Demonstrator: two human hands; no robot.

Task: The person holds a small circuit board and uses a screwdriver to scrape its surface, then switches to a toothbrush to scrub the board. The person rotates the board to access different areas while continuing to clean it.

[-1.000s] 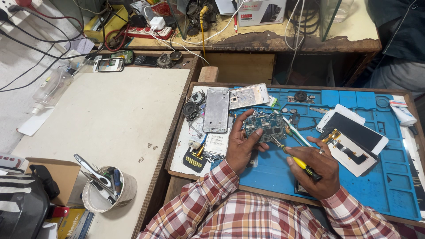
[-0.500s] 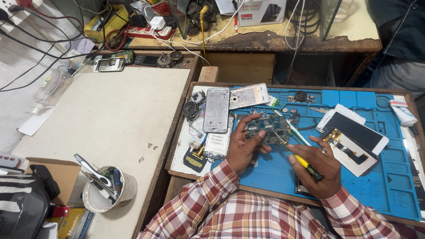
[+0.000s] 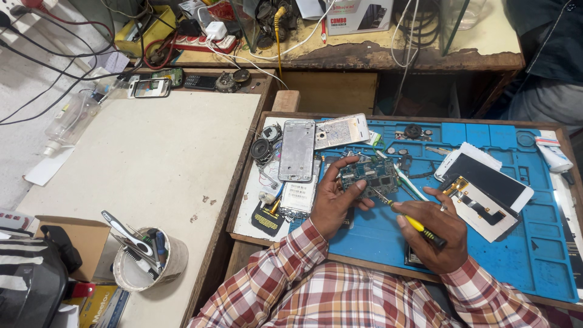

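My left hand (image 3: 335, 203) grips a small blue-green circuit board (image 3: 376, 175) and holds it tilted just above the blue work mat (image 3: 516, 243). My right hand (image 3: 434, 234) holds a yellow-and-black screwdriver (image 3: 416, 225), and its metal tip touches the board's lower edge. Both sleeves are red-and-white plaid. A phone with a dark screen and a white frame (image 3: 486, 182) lies on the mat to the right of my hands.
A silver phone frame (image 3: 297, 149) and a white phone back (image 3: 341, 130) lie left of the board, with small loose parts around them. A tub of tools (image 3: 143, 258) stands on the pale side table (image 3: 152, 158). Cables and a power strip (image 3: 209, 44) crowd the far shelf.
My left hand has shifted slightly, with the board a little higher. The right hand has stayed in about the same place with the screwdriver.
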